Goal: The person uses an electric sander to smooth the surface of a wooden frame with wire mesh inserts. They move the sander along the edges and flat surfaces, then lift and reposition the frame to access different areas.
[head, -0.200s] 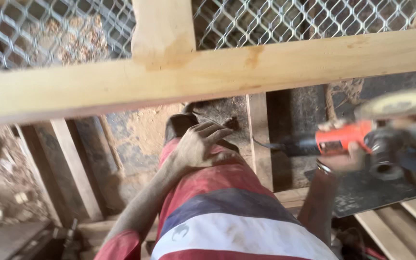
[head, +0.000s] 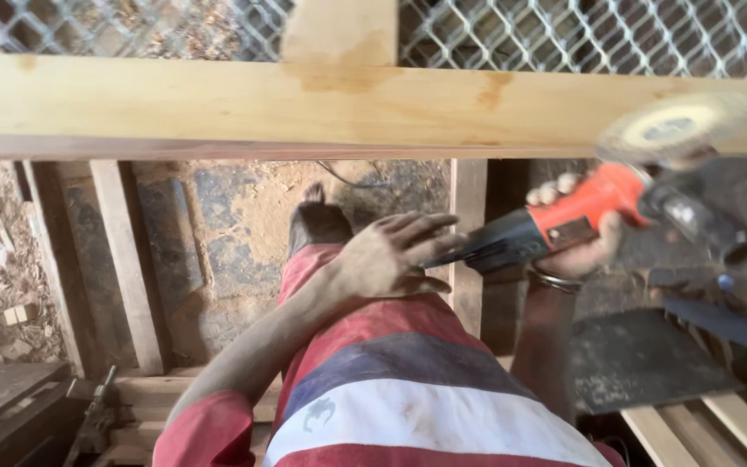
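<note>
View from above, taken relative to the horizontal wooden rail (head: 218, 104) of a frame backed with metal mesh (head: 564, 35). Below the rail and toward its right end, the right hand (head: 577, 238) is clenched around the orange body of an angle grinder (head: 590, 216). The grinder's blurred disc (head: 676, 130) lies against or just in front of the rail's lower edge; whether it touches the wood cannot be told. The black side handle (head: 702, 229) projects away from the rail, lower right. The left hand (head: 395, 255) is released, fingers spread, hovering well below the rail's middle, its fingertips close to the black rear end of the grinder; contact there cannot be judged. Beneath this hand lie the person's red, blue and white striped shorts (head: 408, 389). A dark flat sheet (head: 641, 355) rests below the grinder. Upright wooden slats (head: 131, 259) descend from the rail on the left, over an earth floor (head: 244, 216).
</note>
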